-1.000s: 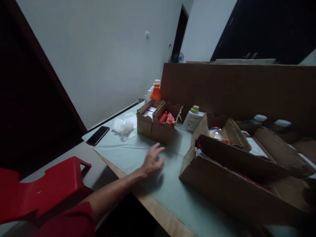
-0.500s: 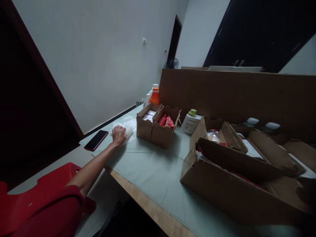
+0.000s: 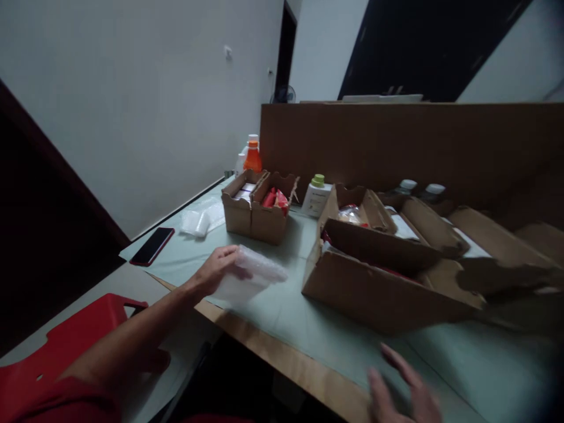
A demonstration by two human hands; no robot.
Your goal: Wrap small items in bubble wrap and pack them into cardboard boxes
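My left hand (image 3: 219, 270) is closed on a clear bubble wrap bag (image 3: 253, 275), held a little above the front of the green-covered table (image 3: 282, 320). The fingertips behind the plastic are partly hidden. At the lower right, my right hand (image 3: 403, 390) has its fingers apart with nothing in them, somewhat blurred, near the table's front edge. More bubble wrap (image 3: 195, 223) lies on the cloth beyond my left hand. Beside it stand two small joined cardboard boxes (image 3: 261, 223) with white boxes and red packets inside.
A phone (image 3: 152, 246) lies at the left edge. Larger open cardboard bins (image 3: 374, 288) fill the right side. A white bottle with a green cap (image 3: 315, 198) and an orange bottle (image 3: 252, 158) stand at the back, near a brown panel (image 3: 352, 141). A red stool (image 3: 83, 332) is below left.
My left hand has lifted a bubble wrap bag from the pile and brought it right and nearer. My right hand has come into view at the lower right. The camera view has shifted.
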